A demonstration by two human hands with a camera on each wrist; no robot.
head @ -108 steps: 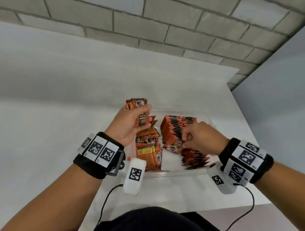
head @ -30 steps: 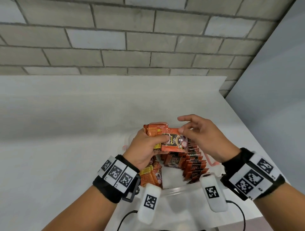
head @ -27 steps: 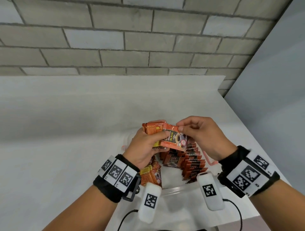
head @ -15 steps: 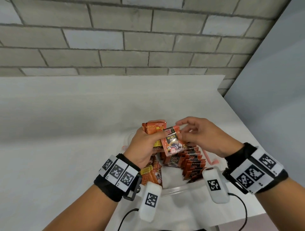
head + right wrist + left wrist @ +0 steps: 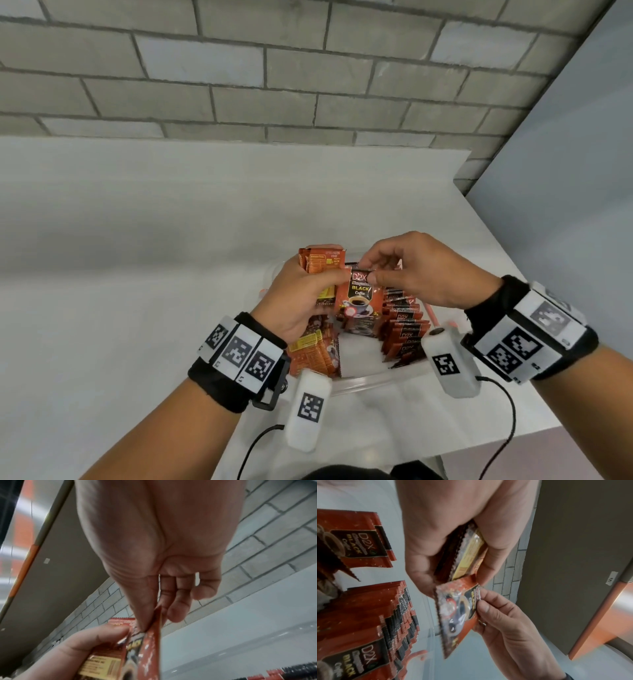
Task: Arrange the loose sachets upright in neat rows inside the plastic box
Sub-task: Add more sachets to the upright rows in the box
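My left hand [image 5: 305, 294] grips a small stack of orange coffee sachets [image 5: 320, 262] above the clear plastic box [image 5: 383, 382]. My right hand [image 5: 404, 270] pinches the top edge of one sachet [image 5: 358, 298] between thumb and forefinger, its front facing me, right beside the stack. In the left wrist view the stack [image 5: 465, 553] sits in my left fingers and the single sachet [image 5: 457, 615] hangs from my right fingertips [image 5: 483, 601]. A row of upright sachets [image 5: 404, 325] fills the box's right side. Loose sachets [image 5: 313, 349] lie at its left.
The box stands near the front right corner of a white table [image 5: 137, 274]. A grey brick wall [image 5: 274, 68] runs behind it and a pale panel [image 5: 565, 171] rises on the right. Cables [image 5: 510, 421] trail off the wrist cameras by the table's front edge.
My head has lifted, so the wall now fills the upper view. My right hand came up from the row and has drawn one sachet off the left hand's stack, turning it upright.
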